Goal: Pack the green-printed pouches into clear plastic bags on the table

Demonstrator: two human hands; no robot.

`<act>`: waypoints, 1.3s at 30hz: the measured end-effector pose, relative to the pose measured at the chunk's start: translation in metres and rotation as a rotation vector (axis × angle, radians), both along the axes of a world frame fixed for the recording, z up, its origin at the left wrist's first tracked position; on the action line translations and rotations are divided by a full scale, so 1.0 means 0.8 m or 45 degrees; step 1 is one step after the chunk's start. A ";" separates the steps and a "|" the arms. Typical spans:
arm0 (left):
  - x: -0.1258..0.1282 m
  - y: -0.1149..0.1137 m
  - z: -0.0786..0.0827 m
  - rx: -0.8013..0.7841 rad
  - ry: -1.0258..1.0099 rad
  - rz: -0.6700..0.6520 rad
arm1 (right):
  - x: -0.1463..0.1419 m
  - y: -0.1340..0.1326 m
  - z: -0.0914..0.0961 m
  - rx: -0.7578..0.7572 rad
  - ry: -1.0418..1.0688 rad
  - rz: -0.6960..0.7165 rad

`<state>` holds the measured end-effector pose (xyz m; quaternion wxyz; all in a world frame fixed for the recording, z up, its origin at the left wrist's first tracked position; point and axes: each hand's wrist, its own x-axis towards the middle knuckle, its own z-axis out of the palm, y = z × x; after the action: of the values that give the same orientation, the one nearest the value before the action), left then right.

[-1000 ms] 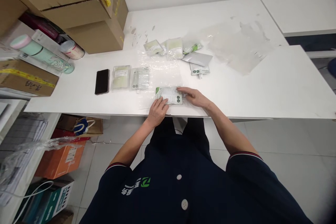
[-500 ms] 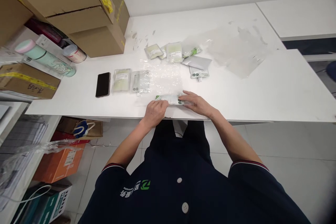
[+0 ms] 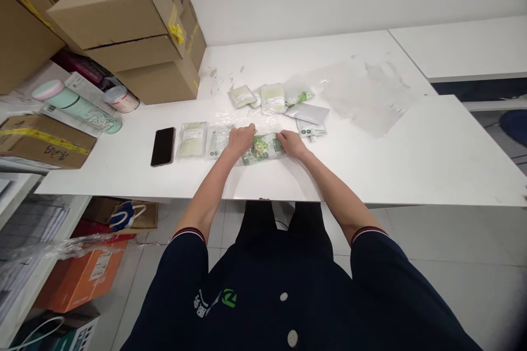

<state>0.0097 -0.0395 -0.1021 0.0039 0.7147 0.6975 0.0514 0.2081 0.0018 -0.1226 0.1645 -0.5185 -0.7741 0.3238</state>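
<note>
Between my hands lies a green and white printed pouch (image 3: 265, 147), with clear, shiny plastic wrap (image 3: 224, 120) around and behind it. My left hand (image 3: 242, 139) is closed at the pouch's left part. At its right end my right hand (image 3: 291, 144) grips the pouch with curled fingers. Just left of my left hand, a grey-white packet (image 3: 214, 143) shows partly under the plastic. Beside that packet is a pale green packet in a clear bag (image 3: 192, 140).
A black phone (image 3: 163, 146) lies at the left of the white table (image 3: 370, 170). Behind my hands are several packets (image 3: 273, 100), a silver-grey pouch (image 3: 308, 113) and a crumpled clear bag (image 3: 362, 96). Cardboard boxes (image 3: 119, 16) and a mint green bottle (image 3: 78, 105) stand at the left.
Both hands have moved forward, away from the table's front edge, with the pouch. The plastic has been folded over, and the pouch's green printed side now shows. The view has tilted slightly up.
</note>
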 end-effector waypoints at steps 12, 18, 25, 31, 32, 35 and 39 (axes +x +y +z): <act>0.016 -0.113 -0.006 0.025 0.113 -0.219 | -0.034 -0.005 0.010 0.005 -0.448 -0.115; 0.022 -0.096 -0.009 -0.230 0.234 -0.205 | -0.024 -0.023 0.020 0.293 -0.550 -0.247; 0.031 -0.089 0.006 -0.222 0.207 -0.239 | 0.047 -0.021 0.000 0.416 -0.252 0.541; 0.021 -0.127 0.068 -0.577 -0.028 -0.372 | 0.087 -0.054 -0.009 0.249 0.081 0.640; 0.016 -0.128 0.078 -0.628 -0.087 -0.385 | 0.091 -0.060 -0.008 0.201 0.161 0.614; -0.006 -0.113 0.096 -0.705 -0.243 -0.328 | 0.091 -0.065 -0.005 0.016 0.332 0.504; -0.025 -0.067 0.097 -0.620 -0.268 -0.117 | 0.069 -0.045 -0.003 -0.066 0.321 0.226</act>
<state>-0.0104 -0.0933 -0.0245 0.2506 0.7144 0.6518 -0.0440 0.2633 -0.0342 -0.1249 0.2176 -0.4074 -0.7815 0.4195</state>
